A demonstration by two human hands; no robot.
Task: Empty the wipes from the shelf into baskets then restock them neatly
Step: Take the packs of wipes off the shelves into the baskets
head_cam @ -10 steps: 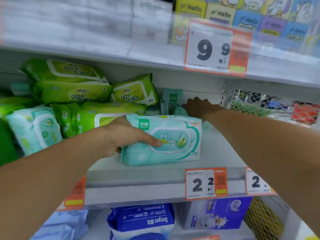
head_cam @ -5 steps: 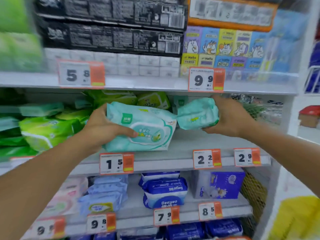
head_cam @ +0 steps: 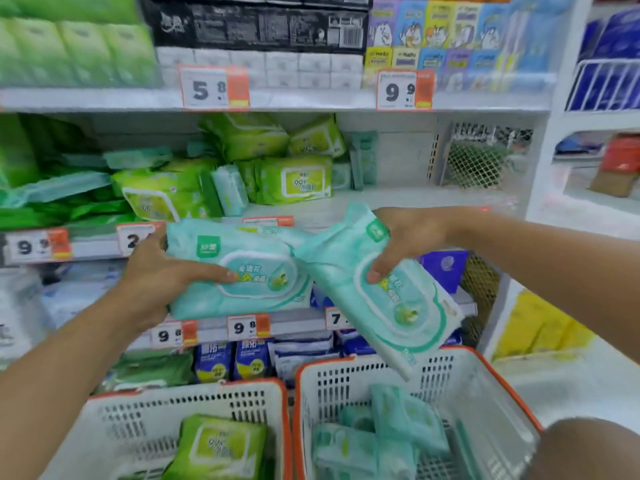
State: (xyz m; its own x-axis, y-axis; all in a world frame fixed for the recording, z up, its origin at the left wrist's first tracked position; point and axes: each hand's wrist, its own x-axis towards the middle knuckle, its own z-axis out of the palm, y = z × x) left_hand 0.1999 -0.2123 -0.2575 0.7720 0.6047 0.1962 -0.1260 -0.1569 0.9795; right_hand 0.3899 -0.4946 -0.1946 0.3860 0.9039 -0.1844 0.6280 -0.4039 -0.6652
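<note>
My left hand (head_cam: 162, 271) grips a mint-green pack of wipes (head_cam: 242, 275) flat, in front of the shelves. My right hand (head_cam: 405, 237) holds a second mint pack (head_cam: 391, 303), tilted down over the right basket (head_cam: 485, 393), which holds several mint packs (head_cam: 381, 441). The left basket (head_cam: 149, 410) holds a lime-green pack (head_cam: 218, 448). On the wipes shelf (head_cam: 398, 199) lime-green packs (head_cam: 294, 180) and mint packs (head_cam: 230, 188) lie piled at the left and middle; its right end is bare.
Price tags (head_cam: 214, 86) line the shelf edges. Tissue boxes (head_cam: 259, 29) fill the shelf above, blue packs (head_cam: 228, 362) the shelves below. A white shelf post (head_cam: 554, 133) and another rack stand at right, with a yellow object (head_cam: 540, 327) on the floor.
Both hands have pulled their mint packs off the shelf and lowered them toward the baskets. My view has dropped, so the two baskets have come into sight.
</note>
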